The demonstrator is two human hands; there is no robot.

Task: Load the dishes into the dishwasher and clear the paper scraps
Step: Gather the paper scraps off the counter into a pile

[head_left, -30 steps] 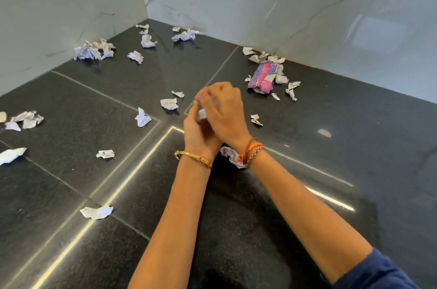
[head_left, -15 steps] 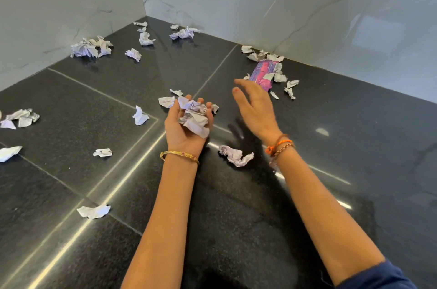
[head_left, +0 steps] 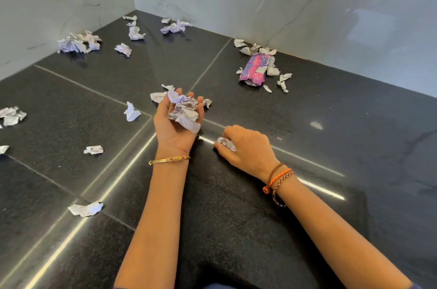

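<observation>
Paper scraps (head_left: pixel 132 111) litter a dark tiled surface (head_left: pixel 331 137); the left hand (head_left: pixel 176 120), palm up, cups a crumpled wad (head_left: pixel 185 111), while the right hand (head_left: pixel 248 149) pinches another scrap (head_left: pixel 225 141) nearby.

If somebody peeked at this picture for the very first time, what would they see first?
Probably the left hand in the middle, palm up and cupping a wad of crumpled paper, with the right hand beside it gripping another scrap on the black counter. Next, the pink and purple wrapper near the marble wall, ringed by white scraps.
</observation>
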